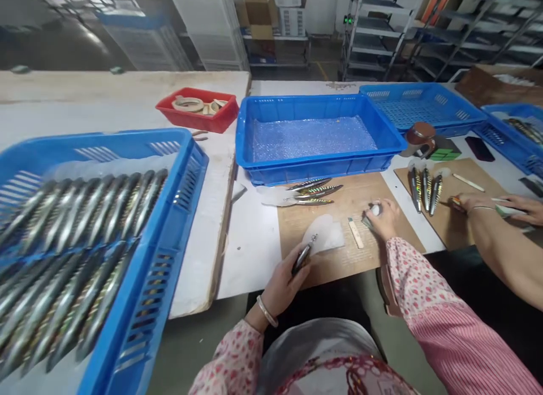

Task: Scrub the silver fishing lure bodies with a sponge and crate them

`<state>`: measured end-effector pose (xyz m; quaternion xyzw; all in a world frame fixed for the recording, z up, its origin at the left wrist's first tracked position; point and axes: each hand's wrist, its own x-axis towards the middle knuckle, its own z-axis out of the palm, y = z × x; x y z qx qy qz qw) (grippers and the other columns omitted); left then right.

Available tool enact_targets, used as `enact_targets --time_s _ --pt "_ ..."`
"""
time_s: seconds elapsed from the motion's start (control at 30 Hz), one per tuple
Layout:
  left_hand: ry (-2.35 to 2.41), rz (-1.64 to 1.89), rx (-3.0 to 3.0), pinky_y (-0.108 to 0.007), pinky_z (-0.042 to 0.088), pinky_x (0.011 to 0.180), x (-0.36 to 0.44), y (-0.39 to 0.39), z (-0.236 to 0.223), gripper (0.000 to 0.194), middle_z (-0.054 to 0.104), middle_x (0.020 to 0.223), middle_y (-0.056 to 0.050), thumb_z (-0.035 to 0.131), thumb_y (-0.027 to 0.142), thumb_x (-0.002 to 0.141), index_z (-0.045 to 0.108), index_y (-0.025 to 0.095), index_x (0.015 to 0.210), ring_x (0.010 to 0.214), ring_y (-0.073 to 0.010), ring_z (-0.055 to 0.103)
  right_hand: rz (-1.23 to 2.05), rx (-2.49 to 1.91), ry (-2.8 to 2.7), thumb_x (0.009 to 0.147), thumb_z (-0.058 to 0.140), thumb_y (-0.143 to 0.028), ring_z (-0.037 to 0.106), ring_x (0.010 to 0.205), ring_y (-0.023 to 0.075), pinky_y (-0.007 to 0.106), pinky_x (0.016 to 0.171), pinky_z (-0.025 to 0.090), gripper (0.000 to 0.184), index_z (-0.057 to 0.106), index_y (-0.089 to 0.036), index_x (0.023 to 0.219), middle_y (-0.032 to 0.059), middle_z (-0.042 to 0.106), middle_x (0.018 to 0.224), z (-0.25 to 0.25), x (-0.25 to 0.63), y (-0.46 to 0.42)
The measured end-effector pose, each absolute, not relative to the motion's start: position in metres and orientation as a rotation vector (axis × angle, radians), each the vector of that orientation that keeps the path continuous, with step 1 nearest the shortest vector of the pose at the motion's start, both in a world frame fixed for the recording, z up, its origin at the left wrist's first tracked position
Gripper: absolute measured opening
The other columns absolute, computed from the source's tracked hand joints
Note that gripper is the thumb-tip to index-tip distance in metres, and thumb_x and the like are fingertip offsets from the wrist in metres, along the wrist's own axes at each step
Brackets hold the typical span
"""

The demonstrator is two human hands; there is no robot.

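Observation:
My left hand [285, 282] is closed around a dark fishing lure [302, 258] with a wide clear lip [320, 228] pointing away from me. Under the lip lies a folded white cloth or paper [333, 237] on the brown board [314, 273]. My right hand [386, 218] has its fingers curled round a small white-and-dark object [373, 213], too small to name. Just left of that hand lies a cream-coloured strip with a dark end [355, 232], perhaps a small knife. Several more lures [314, 192] rest at the board's far edge, their clear lips to the left.
A blue crate [190, 174] at left holds rows of lures. Ahead stand a bubble-wrap-lined blue bin [318, 167] and a red tray [195, 120] with tape rolls. To my right, a co-worker's hands [475, 202] work beside three lures [425, 188] and a brown cup [419, 137].

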<state>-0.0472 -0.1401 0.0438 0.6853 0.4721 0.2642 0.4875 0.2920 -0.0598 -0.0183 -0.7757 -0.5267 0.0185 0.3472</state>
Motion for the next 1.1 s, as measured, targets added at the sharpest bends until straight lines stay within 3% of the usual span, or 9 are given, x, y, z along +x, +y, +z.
enact_targets --time_s 0.17,0.4,1.1 --pt "1.258 0.417 1.926 -0.037 0.049 0.084 -0.015 -0.133 0.031 0.041 0.063 0.114 -0.013 0.041 0.030 0.089 0.041 0.016 0.127 0.099 -0.0242 0.063 0.121 -1.805 -1.342 0.071 0.057 -0.039 0.049 0.105 0.0251 0.043 0.098 0.032 0.027 0.061 -0.021 0.090 0.0070 0.057 0.104 0.012 0.265 -0.062" --pt "1.431 0.090 1.900 -0.033 0.047 0.075 0.009 -0.131 0.034 0.027 0.067 0.096 -0.013 0.034 0.032 0.093 0.042 0.014 0.110 0.089 -0.0262 0.067 0.263 -1.791 -1.658 0.070 0.063 -0.033 0.046 0.110 0.0254 0.040 0.099 0.034 0.026 0.061 -0.021 0.094 0.0069 0.054 0.110 0.021 0.211 -0.061" --pt "1.436 -0.035 1.827 -0.032 0.045 0.070 0.015 -0.129 0.044 0.021 0.067 0.090 -0.012 0.035 0.032 0.092 0.042 0.016 0.104 0.088 -0.0282 0.067 0.312 -1.984 -1.907 0.073 0.058 -0.029 0.044 0.100 0.0264 0.040 0.091 0.038 0.025 0.061 -0.022 0.097 0.0063 0.054 0.102 0.037 0.182 -0.070"
